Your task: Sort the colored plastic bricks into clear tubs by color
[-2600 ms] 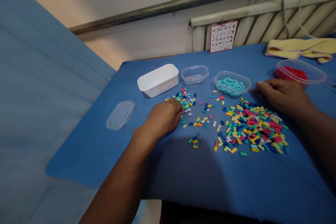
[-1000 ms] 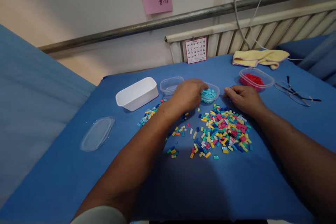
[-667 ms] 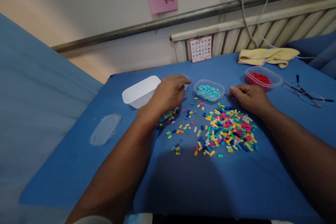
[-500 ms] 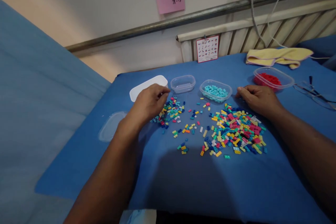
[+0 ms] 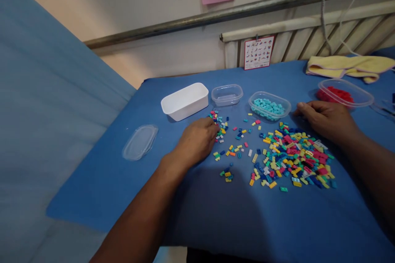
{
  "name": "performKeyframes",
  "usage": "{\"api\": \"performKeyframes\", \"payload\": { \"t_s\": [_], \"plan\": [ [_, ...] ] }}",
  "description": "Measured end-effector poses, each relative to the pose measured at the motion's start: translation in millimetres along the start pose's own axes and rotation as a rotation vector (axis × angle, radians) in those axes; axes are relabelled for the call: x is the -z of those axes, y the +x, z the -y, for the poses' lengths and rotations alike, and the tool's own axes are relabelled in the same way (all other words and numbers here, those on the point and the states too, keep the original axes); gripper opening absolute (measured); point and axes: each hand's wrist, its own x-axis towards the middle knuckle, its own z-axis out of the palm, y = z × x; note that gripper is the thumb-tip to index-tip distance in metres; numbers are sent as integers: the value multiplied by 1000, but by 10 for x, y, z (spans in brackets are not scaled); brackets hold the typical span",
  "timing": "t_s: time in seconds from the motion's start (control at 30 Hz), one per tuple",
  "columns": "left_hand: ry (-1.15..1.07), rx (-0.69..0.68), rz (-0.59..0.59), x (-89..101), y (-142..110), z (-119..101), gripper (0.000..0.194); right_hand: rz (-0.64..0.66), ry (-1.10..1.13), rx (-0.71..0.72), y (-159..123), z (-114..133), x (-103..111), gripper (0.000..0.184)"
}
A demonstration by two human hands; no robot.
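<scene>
A big heap of small coloured bricks (image 5: 293,158) lies on the blue table (image 5: 216,213). A smaller scatter of bricks (image 5: 230,137) lies left of it. My left hand (image 5: 197,139) rests palm down on the left edge of that scatter, fingers curled onto the bricks; what they pinch is hidden. My right hand (image 5: 327,119) lies on the table just behind the big heap, fingers bent and pressed together, between the tub of light blue bricks (image 5: 269,106) and the tub of red bricks (image 5: 344,92).
An empty clear tub (image 5: 226,94) and a white rectangular box (image 5: 184,100) stand behind my left hand. A clear lid (image 5: 140,141) lies at the left. A yellow cloth (image 5: 350,65) lies at the back right, with a radiator and a pictured card (image 5: 258,52) behind the table.
My left hand went from the left scatter to the light blue tub, then came back left past the white box and now rests on the scatter. My right hand stayed put.
</scene>
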Motion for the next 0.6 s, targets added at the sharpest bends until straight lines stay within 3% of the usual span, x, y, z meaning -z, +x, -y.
{"api": "performKeyframes", "payload": {
  "t_s": [0.17,0.37,0.6],
  "plan": [
    [51,27,-50,40,-70,36,31,3,25,-1,10,-38,-3,58],
    [28,-151,89,-6,-68,-63,31,10,-7,-7,12,-63,-4,61],
    [33,-120,-71,-47,-73,17,31,7,8,-9,-4,-49,-3,64]
  ]
}}
